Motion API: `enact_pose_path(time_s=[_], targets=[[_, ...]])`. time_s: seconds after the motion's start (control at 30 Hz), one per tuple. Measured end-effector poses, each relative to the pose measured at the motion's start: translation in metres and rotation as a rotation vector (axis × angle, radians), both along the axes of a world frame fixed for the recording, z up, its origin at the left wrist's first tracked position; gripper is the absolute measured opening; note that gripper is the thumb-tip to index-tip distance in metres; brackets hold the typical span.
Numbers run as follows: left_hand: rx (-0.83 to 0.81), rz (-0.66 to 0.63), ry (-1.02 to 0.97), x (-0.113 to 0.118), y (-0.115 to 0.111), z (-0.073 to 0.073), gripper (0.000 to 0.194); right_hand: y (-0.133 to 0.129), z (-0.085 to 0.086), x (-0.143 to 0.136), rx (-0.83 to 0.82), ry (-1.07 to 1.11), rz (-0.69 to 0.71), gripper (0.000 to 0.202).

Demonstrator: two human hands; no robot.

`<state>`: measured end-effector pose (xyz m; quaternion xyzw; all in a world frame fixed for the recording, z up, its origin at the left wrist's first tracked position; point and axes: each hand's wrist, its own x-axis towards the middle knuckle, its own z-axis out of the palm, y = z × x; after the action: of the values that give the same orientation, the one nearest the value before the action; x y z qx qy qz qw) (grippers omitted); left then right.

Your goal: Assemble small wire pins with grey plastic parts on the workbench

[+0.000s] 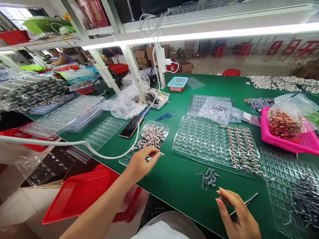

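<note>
My left hand (142, 163) is closed, pinching a small beige ring-ended part (161, 153) between thumb and fingertips. It hovers at the near edge of a heap of similar beige parts (152, 136) on a clear tray. My right hand (238, 212) is at the lower right, thumb and index finger curved close together. A pair of tweezers (251, 198) runs through its curled fingers, tips pointing up and right. Beyond that hand lies a small pile of wire-legged components (209, 177). A large clear blister tray (199, 139) has beige parts filling its right-hand columns (243, 149).
A white cable (104, 156) loops across the bench at left, near a phone (131, 126). At right are a pink basket (306, 141) and a tray of dark wired components (309, 199). A red tray (77, 196) sits below the bench edge. Further back stands a blue basket (177, 81).
</note>
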<state>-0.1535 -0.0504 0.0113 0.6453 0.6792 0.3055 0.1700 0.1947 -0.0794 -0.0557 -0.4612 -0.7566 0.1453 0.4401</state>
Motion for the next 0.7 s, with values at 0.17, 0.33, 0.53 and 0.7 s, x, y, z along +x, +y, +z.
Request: enact_pose_path(time_s=[0.17, 0.33, 0.53, 0.7], targets=[[0.098, 0.141, 0.289, -0.055, 0.003, -0.015, 0.032, 0.001, 0.001, -0.007, 0.056, 0.05, 0.001, 0.023], [0.184, -0.127, 0.271, -0.013, 0.033, -0.013, 0.025, -0.004, 0.004, -0.01, -0.003, 0.066, -0.031, 0.024], [0.115, -0.708, 0.194, 0.117, 0.093, 0.002, 0.023, -0.006, 0.007, -0.011, -0.021, 0.096, -0.055, 0.03], [0.029, -0.816, 0.26, 0.207, 0.134, -0.002, 0.018, -0.007, 0.008, -0.011, -0.038, 0.098, -0.059, 0.026]])
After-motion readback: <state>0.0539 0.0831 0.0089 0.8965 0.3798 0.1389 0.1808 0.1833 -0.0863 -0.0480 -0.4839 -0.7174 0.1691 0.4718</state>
